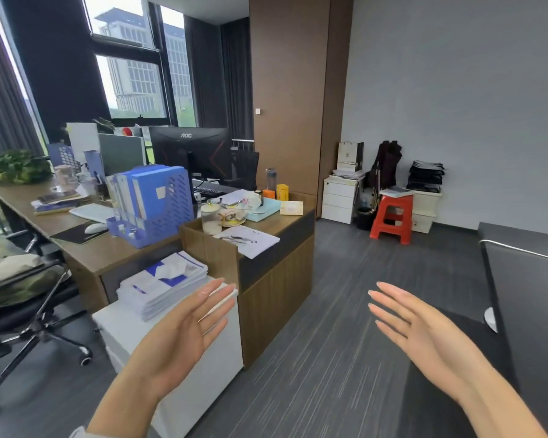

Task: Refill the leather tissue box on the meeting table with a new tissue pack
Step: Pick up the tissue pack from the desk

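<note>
My left hand [184, 330] and my right hand [415, 324] are raised in front of me, palms facing each other, fingers spread and holding nothing. A stack of white and blue tissue packs [162, 284] lies on a white cabinet [203, 374] just beyond my left hand; the top pack has a tissue sticking out. No leather tissue box is in view. A dark table [525, 279] fills the right edge.
A wooden desk [86, 248] at left carries a blue file rack [154, 205], a monitor [190, 150], a keyboard and papers. An office chair [23, 298] stands at far left. A red stool [393, 218] and white drawers [340, 199] stand by the far wall. Grey carpet runs between.
</note>
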### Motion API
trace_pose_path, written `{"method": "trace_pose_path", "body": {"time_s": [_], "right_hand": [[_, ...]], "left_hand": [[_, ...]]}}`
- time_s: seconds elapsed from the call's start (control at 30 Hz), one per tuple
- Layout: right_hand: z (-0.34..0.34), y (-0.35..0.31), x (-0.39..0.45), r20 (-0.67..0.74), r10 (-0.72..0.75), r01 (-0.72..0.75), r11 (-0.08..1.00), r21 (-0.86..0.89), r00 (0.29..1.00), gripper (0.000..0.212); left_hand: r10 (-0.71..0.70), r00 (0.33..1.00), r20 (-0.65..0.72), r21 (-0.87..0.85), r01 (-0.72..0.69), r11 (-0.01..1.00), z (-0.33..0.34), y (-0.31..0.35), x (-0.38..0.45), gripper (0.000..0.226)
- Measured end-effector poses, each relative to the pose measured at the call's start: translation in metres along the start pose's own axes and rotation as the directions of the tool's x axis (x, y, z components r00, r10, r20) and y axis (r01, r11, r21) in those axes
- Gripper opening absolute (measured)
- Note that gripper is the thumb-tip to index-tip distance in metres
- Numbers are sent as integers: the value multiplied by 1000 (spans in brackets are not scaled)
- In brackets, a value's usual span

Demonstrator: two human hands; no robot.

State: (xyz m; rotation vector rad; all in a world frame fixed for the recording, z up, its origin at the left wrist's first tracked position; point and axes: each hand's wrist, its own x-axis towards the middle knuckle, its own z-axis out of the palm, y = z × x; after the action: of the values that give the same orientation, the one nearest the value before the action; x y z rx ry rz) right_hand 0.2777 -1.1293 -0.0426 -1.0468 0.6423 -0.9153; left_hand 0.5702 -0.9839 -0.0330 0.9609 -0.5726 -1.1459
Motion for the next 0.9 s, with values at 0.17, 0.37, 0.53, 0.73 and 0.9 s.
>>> {"method": "trace_pose_path", "body": {"time_s": [0.17, 0.37, 0.53, 0.73, 0.9], "right_hand": [[8, 6, 154, -10, -16, 16, 1000, 3, 1000, 75], [12, -12, 316, -77, -18, 21, 999, 43, 997, 56], [-10, -21, 419, -133, -6, 8, 1000, 18, 991, 107], [-59, -17, 562, -142, 10, -8, 1000, 12, 990, 104], [-103, -38, 702, -118, 48, -46, 999, 19, 992, 56]], "left_hand": [[-8, 1000, 27, 19, 7, 1000, -20, 15, 159, 64], [-57, 997, 51, 40, 55, 998, -21, 50, 330, 45], [-106, 992, 75, 76, 101, 992, -9, 55, 445, 60], [-103, 992, 67, 35, 101, 994, -1, 34, 595, 94], [-118, 992, 51, -7, 119, 993, 26, 22, 731, 100]]}}
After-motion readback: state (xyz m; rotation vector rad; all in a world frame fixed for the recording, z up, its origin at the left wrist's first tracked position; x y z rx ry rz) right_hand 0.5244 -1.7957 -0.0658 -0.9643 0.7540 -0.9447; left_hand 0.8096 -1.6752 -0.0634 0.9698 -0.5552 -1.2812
